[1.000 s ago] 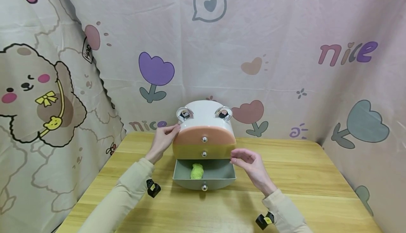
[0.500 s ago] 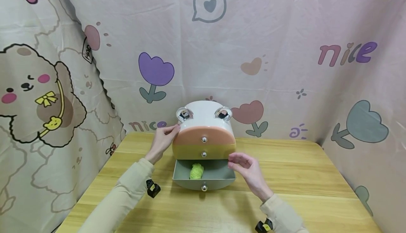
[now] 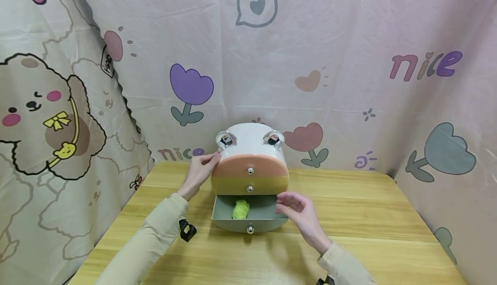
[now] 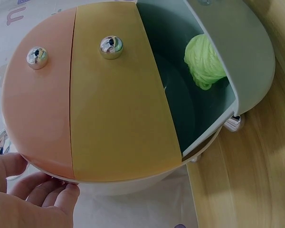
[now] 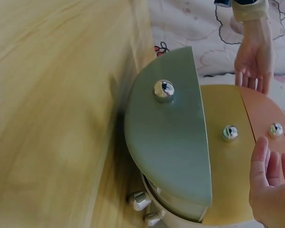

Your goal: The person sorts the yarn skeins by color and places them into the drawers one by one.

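Observation:
A small frog-like drawer box [image 3: 250,143] with a white top and shiny round eyes stands on the table. Its orange top drawer [image 3: 237,166] and yellow middle drawer [image 3: 229,186] are closed. The grey-green bottom drawer [image 3: 268,224] is pulled out, with a bright green ball of yarn [image 4: 204,62] lying inside. My left hand [image 3: 199,173] touches the box's upper left side with its fingertips, beside one eye. Over the right end of the bottom drawer hovers my right hand [image 3: 303,216], holding nothing, its fingers loosely bent and thumb apart.
Silver ball knobs, such as the bottom drawer knob [image 3: 250,230], stick out in front. The box has small silver feet [image 5: 140,201] underneath. A wooden table [image 3: 349,216] extends around it, with a printed cloth [image 3: 341,26] hanging behind and at the sides.
My right hand has moved down and slightly left, from beside the yellow drawer to over the bottom drawer's right end. The left hand, the box and the yarn have stayed in place.

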`<state>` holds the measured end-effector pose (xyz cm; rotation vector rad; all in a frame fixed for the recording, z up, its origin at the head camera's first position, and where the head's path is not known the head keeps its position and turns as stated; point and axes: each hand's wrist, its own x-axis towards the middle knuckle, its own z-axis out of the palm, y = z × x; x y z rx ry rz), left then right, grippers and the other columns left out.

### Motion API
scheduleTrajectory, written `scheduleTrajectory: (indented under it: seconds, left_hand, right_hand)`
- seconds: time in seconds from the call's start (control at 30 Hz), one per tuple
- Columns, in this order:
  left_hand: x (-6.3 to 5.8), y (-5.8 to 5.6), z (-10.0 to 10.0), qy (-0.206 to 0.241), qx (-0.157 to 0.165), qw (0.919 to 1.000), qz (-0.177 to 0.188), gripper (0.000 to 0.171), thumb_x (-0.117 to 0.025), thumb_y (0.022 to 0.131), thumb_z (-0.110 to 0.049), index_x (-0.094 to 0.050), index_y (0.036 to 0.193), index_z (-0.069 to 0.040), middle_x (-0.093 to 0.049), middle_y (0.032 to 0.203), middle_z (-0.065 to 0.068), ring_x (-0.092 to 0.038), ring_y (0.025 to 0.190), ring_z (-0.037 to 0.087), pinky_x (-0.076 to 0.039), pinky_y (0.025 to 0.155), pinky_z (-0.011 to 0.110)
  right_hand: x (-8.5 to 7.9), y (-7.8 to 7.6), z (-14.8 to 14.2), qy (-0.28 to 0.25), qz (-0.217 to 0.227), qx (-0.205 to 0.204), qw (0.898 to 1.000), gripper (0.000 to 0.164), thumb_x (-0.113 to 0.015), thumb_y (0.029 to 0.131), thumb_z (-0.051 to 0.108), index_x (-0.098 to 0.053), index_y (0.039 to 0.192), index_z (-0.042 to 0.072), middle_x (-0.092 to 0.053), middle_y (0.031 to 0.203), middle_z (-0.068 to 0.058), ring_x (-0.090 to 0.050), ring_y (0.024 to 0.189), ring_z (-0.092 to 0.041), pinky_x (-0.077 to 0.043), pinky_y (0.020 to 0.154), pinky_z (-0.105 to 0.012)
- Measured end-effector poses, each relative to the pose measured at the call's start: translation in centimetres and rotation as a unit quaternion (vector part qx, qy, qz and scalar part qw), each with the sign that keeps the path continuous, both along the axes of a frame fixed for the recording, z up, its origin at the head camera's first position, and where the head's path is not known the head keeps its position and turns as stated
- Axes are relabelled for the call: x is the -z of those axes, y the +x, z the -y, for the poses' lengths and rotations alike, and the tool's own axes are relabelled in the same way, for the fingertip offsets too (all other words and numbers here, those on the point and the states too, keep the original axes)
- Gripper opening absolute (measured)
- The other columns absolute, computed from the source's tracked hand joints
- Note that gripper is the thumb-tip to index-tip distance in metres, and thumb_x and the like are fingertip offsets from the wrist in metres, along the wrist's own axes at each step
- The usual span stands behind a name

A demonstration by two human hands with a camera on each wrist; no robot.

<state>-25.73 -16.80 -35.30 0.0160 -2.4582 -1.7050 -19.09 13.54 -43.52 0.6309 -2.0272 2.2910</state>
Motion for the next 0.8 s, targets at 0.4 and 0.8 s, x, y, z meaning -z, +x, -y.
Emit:
scheduleTrajectory:
  seconds: [0.4, 0.8]
  left_hand:
    - [-0.1, 0.0, 0.0, 0.0, 0.0, 1.0, -0.004, 0.041, -0.06, 0.102, -0.025, -0.06, 0.136, -0.002, -0.058, 0.143, 0.015, -0.055, 0.136, 0.033, -0.047, 0.113, 0.046]
    - [-0.1, 0.0, 0.0, -0.004, 0.001, 1.0, -0.009, 0.041, -0.06, 0.102, -0.026, -0.06, 0.136, -0.002, -0.059, 0.142, 0.015, -0.055, 0.136, 0.033, -0.047, 0.113, 0.046]
  right_hand:
    - [0.9, 1.2, 0.8, -0.011, 0.006, -0.051, 0.999, 0.022, -0.067, 0.09, -0.003, -0.068, 0.112, 0.003, -0.076, 0.096, 0.006, -0.075, 0.086, -0.01, -0.064, 0.08, -0.034]
    - [2.7, 1.8, 1.6, 0.013, 0.039, -0.088, 0.995, 0.036, -0.064, 0.094, 0.0, -0.055, 0.118, -0.025, -0.077, 0.104, -0.017, -0.076, 0.089, -0.012, -0.063, 0.081, -0.042]
